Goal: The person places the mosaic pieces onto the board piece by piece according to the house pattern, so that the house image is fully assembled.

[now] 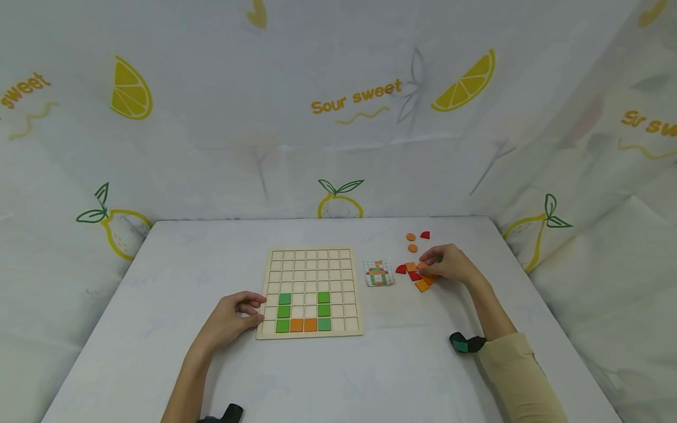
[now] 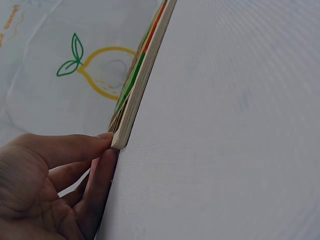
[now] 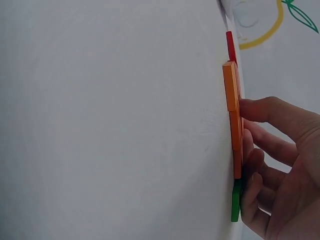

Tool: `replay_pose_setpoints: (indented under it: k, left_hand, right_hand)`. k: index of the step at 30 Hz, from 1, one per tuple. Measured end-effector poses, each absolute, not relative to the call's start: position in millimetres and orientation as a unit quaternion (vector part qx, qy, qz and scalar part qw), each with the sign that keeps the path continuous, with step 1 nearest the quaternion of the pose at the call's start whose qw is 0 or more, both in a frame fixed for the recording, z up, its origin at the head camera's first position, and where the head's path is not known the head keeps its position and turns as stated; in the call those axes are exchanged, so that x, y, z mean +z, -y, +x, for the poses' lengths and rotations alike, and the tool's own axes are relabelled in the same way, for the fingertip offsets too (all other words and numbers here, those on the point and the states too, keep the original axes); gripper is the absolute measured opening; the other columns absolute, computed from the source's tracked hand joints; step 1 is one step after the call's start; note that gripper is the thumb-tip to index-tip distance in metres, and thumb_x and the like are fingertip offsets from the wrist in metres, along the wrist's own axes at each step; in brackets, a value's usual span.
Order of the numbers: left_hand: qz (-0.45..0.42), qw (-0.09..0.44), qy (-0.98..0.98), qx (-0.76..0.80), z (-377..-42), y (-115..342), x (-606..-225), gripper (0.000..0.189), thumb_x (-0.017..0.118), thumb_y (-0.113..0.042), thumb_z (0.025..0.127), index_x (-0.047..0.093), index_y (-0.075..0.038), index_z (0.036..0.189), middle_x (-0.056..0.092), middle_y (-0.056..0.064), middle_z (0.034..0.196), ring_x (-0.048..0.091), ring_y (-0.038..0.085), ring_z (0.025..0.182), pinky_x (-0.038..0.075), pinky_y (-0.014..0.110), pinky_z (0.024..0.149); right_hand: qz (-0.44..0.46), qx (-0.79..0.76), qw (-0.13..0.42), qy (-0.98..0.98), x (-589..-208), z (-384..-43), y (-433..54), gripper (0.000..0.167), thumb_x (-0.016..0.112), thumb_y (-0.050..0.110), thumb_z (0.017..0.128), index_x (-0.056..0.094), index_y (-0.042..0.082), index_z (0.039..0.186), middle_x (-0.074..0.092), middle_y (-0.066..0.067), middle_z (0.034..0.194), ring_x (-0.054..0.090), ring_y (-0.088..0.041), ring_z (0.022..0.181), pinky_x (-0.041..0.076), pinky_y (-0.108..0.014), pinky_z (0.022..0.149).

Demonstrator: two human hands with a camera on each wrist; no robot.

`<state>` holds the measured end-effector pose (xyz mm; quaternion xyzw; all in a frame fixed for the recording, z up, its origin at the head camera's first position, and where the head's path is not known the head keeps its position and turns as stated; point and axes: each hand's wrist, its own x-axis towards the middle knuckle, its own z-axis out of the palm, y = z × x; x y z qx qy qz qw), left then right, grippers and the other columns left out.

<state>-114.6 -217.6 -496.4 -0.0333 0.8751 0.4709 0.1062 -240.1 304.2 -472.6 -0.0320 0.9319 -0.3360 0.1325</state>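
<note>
A light wooden grid board (image 1: 307,273) lies on the table. Green square tiles (image 1: 284,311) form two columns on it, with two orange tiles (image 1: 304,325) between them in the bottom row. My left hand (image 1: 235,314) touches the board's left edge with thumb and fingertips, near a corner in the left wrist view. My right hand (image 1: 449,264) is over a loose cluster of orange tiles (image 1: 421,286) and red pieces (image 1: 401,269). In the right wrist view its thumb touches an orange tile (image 3: 230,86), and a green tile (image 3: 236,201) lies by the curled fingers. No piece appears lifted.
A small pattern card (image 1: 378,272) lies between the board and the loose pieces. Two orange discs (image 1: 411,237) and a red quarter-round piece (image 1: 425,235) are farther back. A white cloth with lemon prints (image 1: 338,147) hangs behind the table.
</note>
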Motion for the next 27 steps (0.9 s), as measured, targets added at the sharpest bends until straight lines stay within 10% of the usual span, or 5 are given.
replay_pose_setpoints:
  k: [27]
  left_hand:
    - [-0.025, 0.100, -0.877, 0.470, -114.4, 217.8, -497.7, 0.039, 0.085, -0.008, 0.089, 0.074, -0.004, 0.126, 0.074, 0.009, 0.112, 0.064, 0.014, 0.092, 0.050, 0.023, 0.080]
  right_hand:
    - [-0.175, -0.390, 0.064, -0.902, -445.7, -229.6, -240.7, 0.022, 0.084, 0.013, 0.090, 0.081, 0.001, 0.108, 0.078, -0.019, 0.106, 0.059, -0.023, 0.086, 0.049, -0.023, 0.069]
